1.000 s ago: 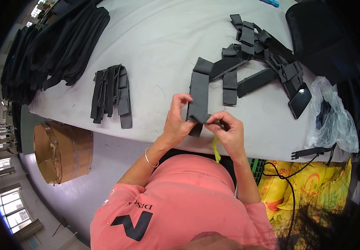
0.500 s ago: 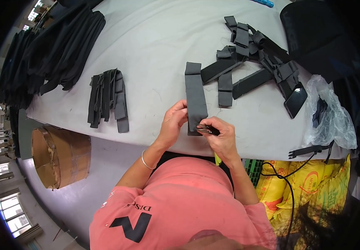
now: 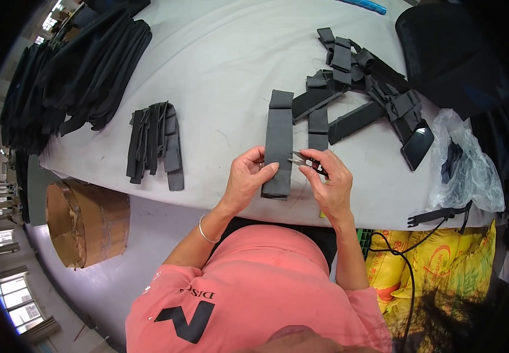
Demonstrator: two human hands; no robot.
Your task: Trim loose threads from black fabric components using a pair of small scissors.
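My left hand (image 3: 251, 177) grips a dark grey fabric strip (image 3: 279, 132) by its left edge, thumb on top. The strip lies lengthwise away from me near the table's front edge, with a folded flap at its far end. In my right hand (image 3: 332, 181) is a small pair of thread snips (image 3: 309, 163), their blades apart and pointing at the strip's right edge. Thin loose threads lie about the strip. Beyond my right hand lies a tangled heap of similar dark strips (image 3: 342, 59). A neat bundle of strips (image 3: 155, 144) rests to my left.
A pile of black cloth pieces (image 3: 89, 70) fills the far left. On the right are a phone (image 3: 417, 145), a clear plastic bag (image 3: 472, 170), a black bag (image 3: 448, 56) and a buckled strap (image 3: 437, 214). A cardboard drum (image 3: 98, 223) and yellow sacks (image 3: 437, 259) stand below the table.
My right hand has moved up and right with the snips, from the strip's near end to its right edge. My left thumb now presses on the strip, which lies flatter.
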